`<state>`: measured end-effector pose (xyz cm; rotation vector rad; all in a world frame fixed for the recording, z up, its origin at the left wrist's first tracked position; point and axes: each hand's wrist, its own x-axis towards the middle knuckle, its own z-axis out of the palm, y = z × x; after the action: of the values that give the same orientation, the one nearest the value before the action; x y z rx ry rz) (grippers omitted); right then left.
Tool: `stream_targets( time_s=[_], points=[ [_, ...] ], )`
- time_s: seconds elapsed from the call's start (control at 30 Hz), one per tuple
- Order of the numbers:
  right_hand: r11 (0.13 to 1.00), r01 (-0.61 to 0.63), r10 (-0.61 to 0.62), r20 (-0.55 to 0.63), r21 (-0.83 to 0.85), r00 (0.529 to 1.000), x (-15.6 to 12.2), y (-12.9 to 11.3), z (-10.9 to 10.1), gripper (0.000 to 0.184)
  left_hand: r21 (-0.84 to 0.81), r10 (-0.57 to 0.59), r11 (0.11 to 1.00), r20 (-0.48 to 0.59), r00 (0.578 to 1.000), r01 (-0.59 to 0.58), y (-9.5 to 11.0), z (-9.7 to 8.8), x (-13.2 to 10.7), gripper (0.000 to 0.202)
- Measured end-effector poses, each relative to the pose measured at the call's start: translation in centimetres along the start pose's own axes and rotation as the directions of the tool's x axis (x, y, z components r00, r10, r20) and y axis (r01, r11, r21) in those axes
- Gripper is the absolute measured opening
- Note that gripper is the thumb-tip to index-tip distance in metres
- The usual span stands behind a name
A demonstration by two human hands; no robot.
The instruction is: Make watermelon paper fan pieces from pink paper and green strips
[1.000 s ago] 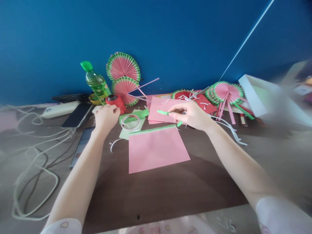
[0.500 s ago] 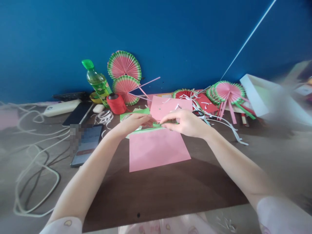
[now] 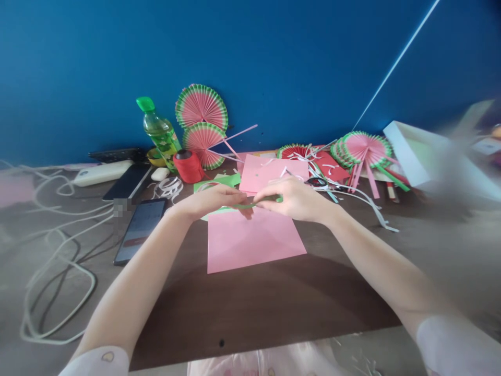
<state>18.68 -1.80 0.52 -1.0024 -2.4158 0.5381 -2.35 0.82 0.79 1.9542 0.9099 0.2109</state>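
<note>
A pink sheet of paper lies in front of me on the dark table, a pale green band along its far edge. Above that edge both hands meet at a narrow folded green paper strip. My right hand pinches it between thumb and fingers. From the other side my left hand is closed on the strip, thumb above and fingertips dipping below; part of that grip is hidden. Just beyond are a second pink sheet and a green paper piece.
Folded paper fans lean against the blue wall beside a green-capped bottle and a red thread spool. More fans and a white box stand right. Phones and white cables lie left.
My left hand has shifted slightly, its fingertips now reaching lower under the green strip. The right hand stays nearly in place, and the pink sheet has not moved on the table.
</note>
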Motion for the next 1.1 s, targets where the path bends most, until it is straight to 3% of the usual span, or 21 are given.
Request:
stream_targets(
  time_s=[0.17,0.4,0.5,0.6,0.77,0.9,1.1],
  points=[
    [0.996,0.036,-0.036,0.004,-0.085,0.999,-0.1,-0.2,0.0,0.017,0.034,0.025,0.999,0.092,0.995,-0.028,-0.1,-0.2,-0.1,0.038],
    [0.979,-0.082,0.1,0.089,-0.185,0.991,-0.3,-0.4,-0.6,0.018,0.303,-0.064,0.952,0.033,0.997,0.051,0.6,-0.4,-0.7,0.027],
    [0.976,-0.197,0.215,0.248,-0.096,0.944,-0.3,0.2,-1.1,0.027,0.343,-0.078,0.937,0.027,0.997,0.064,1.1,-0.7,-1.1,0.024],
    [0.95,-0.312,0.267,0.441,0.03,0.857,-0.2,1.1,-1.7,0.037,0.385,-0.106,0.918,0.012,0.994,0.093,1.6,-1.1,-1.6,0.022],
    [0.925,-0.344,0.199,0.568,0.159,0.798,0.0,2.6,-2.3,0.03,0.46,-0.205,0.867,-0.017,0.979,0.189,1.6,-1.7,-2.3,0.022],
    [0.921,-0.329,0.151,0.587,0.209,0.796,0.0,3.8,-2.3,0.025,0.467,-0.222,0.862,-0.001,0.975,0.197,0.9,-1.9,-2.2,0.023],
    [0.954,-0.263,0.135,0.575,0.146,0.807,0.1,5.3,-1.7,0.026,0.508,-0.222,0.844,0.035,0.975,0.173,-0.6,-1.7,-1.4,0.021]
  ],
)
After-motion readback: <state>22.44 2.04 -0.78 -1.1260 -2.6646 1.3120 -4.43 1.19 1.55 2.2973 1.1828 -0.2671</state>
